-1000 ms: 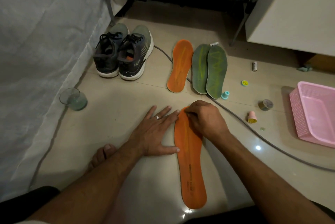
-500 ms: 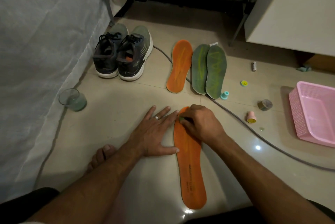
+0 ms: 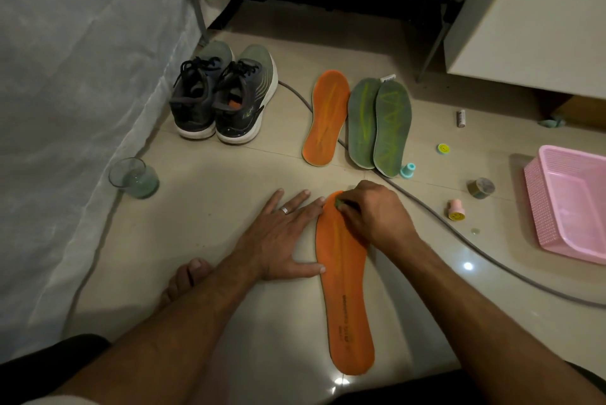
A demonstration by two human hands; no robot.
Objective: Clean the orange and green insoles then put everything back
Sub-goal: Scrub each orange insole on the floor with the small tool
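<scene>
Centrally, the right hand point(image 3: 377, 217) lies curled over the toe end of the near orange insole point(image 3: 347, 299), its fingertips pinching a small greenish object point(image 3: 339, 205), too small to identify, against the insole's surface. The left hand point(image 3: 282, 234) is spread flat on the floor point(image 3: 203, 208), fingers straight, its fingertips and thumb touching the insole's left edge and apparently bracing it. The insole's long axis runs away from the person, heel nearest the body and toe farthest; judged from this, any cleaning stroke would travel from the toe toward the heel, and the right hand is the one placed for it. Beyond the hands, a second orange insole point(image 3: 326, 117) and two green insoles point(image 3: 380, 122) lie side by side, near a pair of dark shoes point(image 3: 223, 99). A glass point(image 3: 133, 177) of pale liquid stands to the left by a grey fabric drape point(image 3: 65, 83); a pink basket point(image 3: 570, 204), small stamps and a cable point(image 3: 459, 240) lie to the right. Surface: glossy beige tile, dimly lit room.
</scene>
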